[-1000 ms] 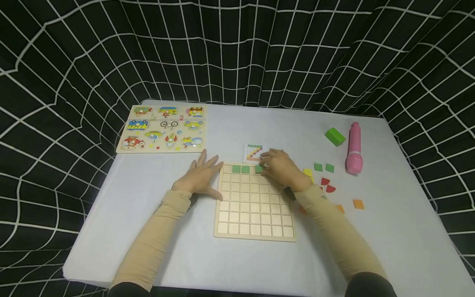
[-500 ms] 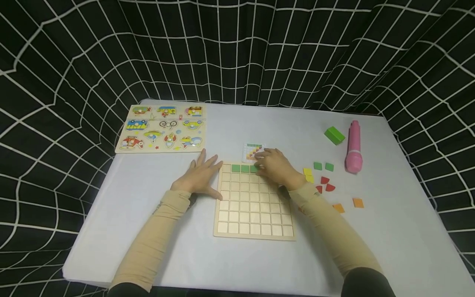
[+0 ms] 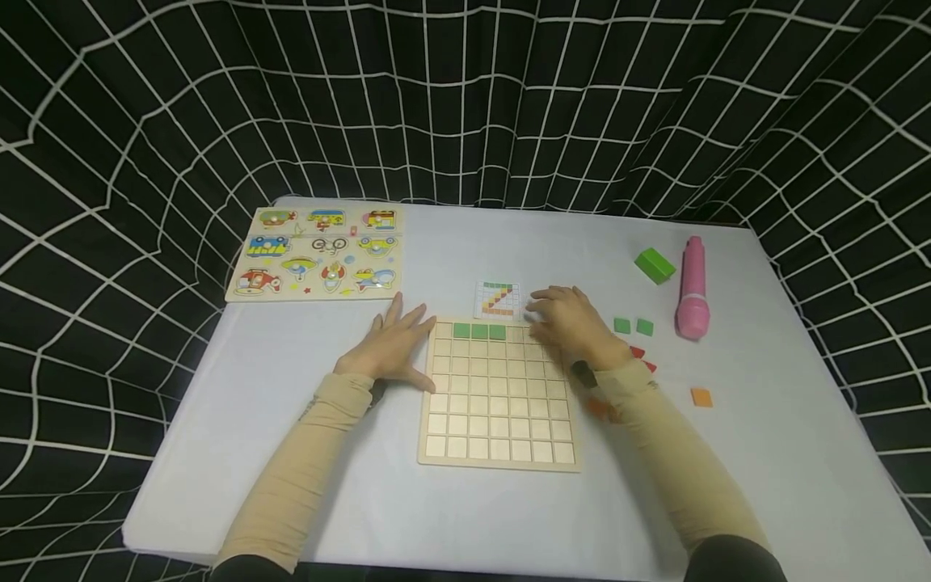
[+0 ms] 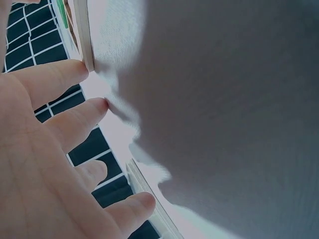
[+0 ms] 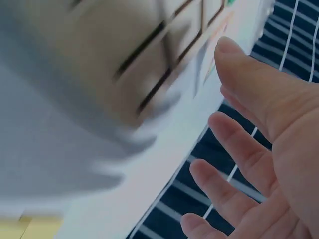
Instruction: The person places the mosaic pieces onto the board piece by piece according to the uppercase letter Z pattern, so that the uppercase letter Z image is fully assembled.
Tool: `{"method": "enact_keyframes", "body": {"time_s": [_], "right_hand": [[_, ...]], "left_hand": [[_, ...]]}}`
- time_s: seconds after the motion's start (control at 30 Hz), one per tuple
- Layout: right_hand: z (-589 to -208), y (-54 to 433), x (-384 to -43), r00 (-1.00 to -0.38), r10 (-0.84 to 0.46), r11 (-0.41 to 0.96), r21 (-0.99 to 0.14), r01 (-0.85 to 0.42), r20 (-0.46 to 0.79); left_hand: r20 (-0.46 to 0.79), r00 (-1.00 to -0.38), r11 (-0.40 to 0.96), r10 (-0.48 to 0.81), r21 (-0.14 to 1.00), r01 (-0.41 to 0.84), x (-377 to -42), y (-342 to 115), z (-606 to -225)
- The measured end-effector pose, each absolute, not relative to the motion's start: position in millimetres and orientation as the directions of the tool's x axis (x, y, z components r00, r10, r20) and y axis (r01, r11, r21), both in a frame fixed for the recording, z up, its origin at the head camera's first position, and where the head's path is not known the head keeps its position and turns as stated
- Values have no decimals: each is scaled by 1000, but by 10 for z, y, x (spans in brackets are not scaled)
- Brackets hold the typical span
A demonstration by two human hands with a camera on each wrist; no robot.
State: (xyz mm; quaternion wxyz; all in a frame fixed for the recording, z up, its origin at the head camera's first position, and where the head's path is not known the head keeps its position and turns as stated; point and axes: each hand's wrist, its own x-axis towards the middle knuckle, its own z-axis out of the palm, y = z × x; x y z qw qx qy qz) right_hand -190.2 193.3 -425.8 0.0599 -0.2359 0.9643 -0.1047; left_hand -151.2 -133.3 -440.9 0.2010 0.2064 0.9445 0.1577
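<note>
A square wooden grid board lies on the white table, with three green square tiles side by side in its far row. My left hand has its fingers spread at the board's left edge; thumb and index fingertips meet the rim. Over the board's far right corner is my right hand, fingers loosely extended. The right wrist view shows this hand holding nothing. Just beyond the board rests a small printed card with a coloured grid pattern.
Green tiles, red quarter-round pieces and orange tiles lie right of the board, partly behind the right forearm. Farther back are a green block and a pink microphone-shaped toy. A vehicle peg puzzle occupies the back left.
The right hand slid a green tile left beside the other two, let go, and has moved right, uncovering the card. The left hand stays at the board's edge.
</note>
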Motion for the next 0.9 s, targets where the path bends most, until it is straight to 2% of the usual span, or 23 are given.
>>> {"method": "enact_keyframes", "body": {"time_s": [0.37, 0.67, 0.9], "right_hand": [[-4252, 2646, -1813, -932, -360, 913, -222, -342, -45], [-4310, 3107, -1773, -971, -202, 965, -196, -175, -126], [-4330, 3196, -1759, -974, -121, 972, -221, -77, -189]], "left_hand": [[-316, -835, 869, 451, 370, 330, -1515, -1329, -4428], [-307, -837, 867, 454, 371, 333, -1525, -1332, -4419], [-301, -837, 864, 458, 370, 340, -1525, -1339, -4421]]}}
